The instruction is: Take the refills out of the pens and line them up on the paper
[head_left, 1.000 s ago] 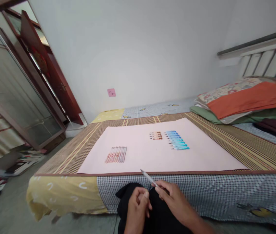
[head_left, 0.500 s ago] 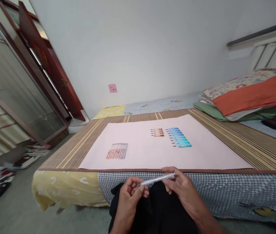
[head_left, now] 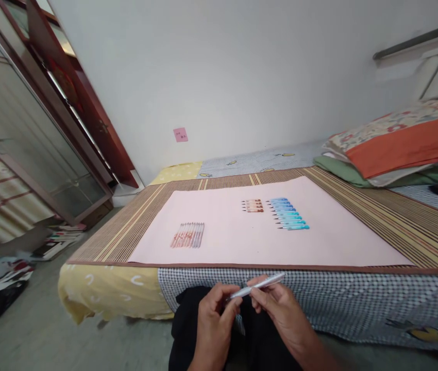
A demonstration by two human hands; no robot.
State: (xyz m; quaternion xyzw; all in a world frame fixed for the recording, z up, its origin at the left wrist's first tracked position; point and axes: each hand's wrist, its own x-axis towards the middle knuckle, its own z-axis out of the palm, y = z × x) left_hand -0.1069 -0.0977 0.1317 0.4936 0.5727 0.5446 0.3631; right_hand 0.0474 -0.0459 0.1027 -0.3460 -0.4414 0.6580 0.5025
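Observation:
A slim whitish pen (head_left: 275, 280) slants over my lap, in front of the bed's edge. My left hand (head_left: 217, 314) is closed on its lower left end, with thumb and fingers pinching it. My right hand (head_left: 279, 309) grips the pen's middle, and the far end sticks out up and to the right. On the pink sheet (head_left: 222, 252) beyond lie a row of clear pens with reddish print (head_left: 187, 236) at left, a short row of brown pens (head_left: 253, 206), and several blue to teal pens (head_left: 288, 214) to their right.
The sheet lies on a striped mat (head_left: 103, 242) covering the bed. A checked bedcover (head_left: 342, 299) and a yellow cloth (head_left: 114, 293) hang over the front edge. Folded bedding with an orange cover (head_left: 408, 144) is stacked at right. A pink note (head_left: 181, 135) is on the wall.
My right hand has slid from the pen's far end to its middle, closer to my left hand. The pen tilts more steeply upward to the right. The head view has shifted slightly.

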